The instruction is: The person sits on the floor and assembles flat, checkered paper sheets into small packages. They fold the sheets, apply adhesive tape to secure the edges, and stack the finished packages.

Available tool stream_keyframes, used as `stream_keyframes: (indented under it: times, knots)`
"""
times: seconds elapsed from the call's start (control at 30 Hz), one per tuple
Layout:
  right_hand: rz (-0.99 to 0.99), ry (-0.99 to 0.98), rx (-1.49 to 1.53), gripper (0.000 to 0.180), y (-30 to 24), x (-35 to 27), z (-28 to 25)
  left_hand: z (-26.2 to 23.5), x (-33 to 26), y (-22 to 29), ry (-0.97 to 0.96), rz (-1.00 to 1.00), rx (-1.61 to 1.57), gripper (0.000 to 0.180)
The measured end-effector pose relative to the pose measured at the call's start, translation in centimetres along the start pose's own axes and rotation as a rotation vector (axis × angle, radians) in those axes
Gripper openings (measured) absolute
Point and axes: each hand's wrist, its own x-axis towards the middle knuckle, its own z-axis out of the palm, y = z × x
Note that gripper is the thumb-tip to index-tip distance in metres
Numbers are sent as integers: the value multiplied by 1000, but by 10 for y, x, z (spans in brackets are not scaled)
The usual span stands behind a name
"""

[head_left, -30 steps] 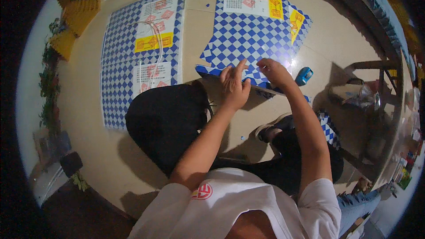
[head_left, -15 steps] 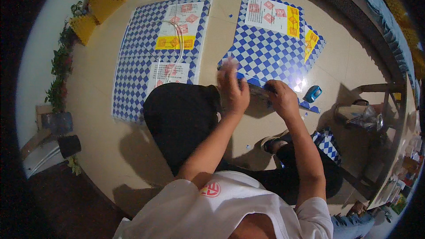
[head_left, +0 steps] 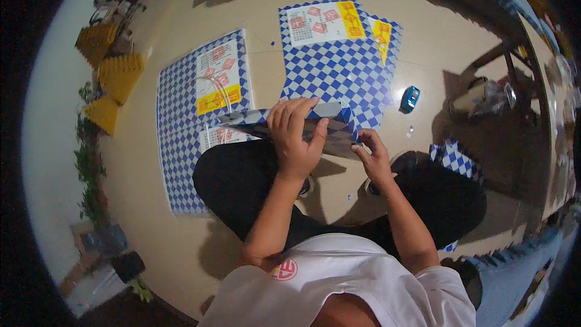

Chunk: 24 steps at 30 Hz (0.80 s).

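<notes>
Checkered board (head_left: 340, 131), blue and pale, is held up in front of us, above the floor (head_left: 417, 39) and beside our left knee (head_left: 221, 172). Our left hand (head_left: 296, 148) grips it, fingers over the top edge and thumb on the near face. Our right hand (head_left: 376, 162) pinches its right corner. Beyond it lie overlapping checkered sheets (head_left: 336, 75), a small blue object (head_left: 410, 99) to their right.
</notes>
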Motion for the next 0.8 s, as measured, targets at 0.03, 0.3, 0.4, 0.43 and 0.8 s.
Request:
stream_keyframes:
  times: [0.03, 0.3, 0.4, 0.43, 0.8]
  knots:
    - [28, 24, 15, 35, 8, -2, 1, 7, -4, 3, -31, -2, -13, 37]
    - [153, 39, -94, 36, 29, 1, -37, 48, -22, 46, -158, -32, -7, 35]
    - [155, 77, -355, 36, 9, -4, -42, 56, -27, 57, -182, -48, 7, 32]
    - [177, 89, -482, 36, 2, -5, -45, 61, -27, 60, -190, -47, 6, 31]
    - [334, 66, 419, 36, -66, -11, -81, 84, -34, 88, -314, -91, -17, 27]
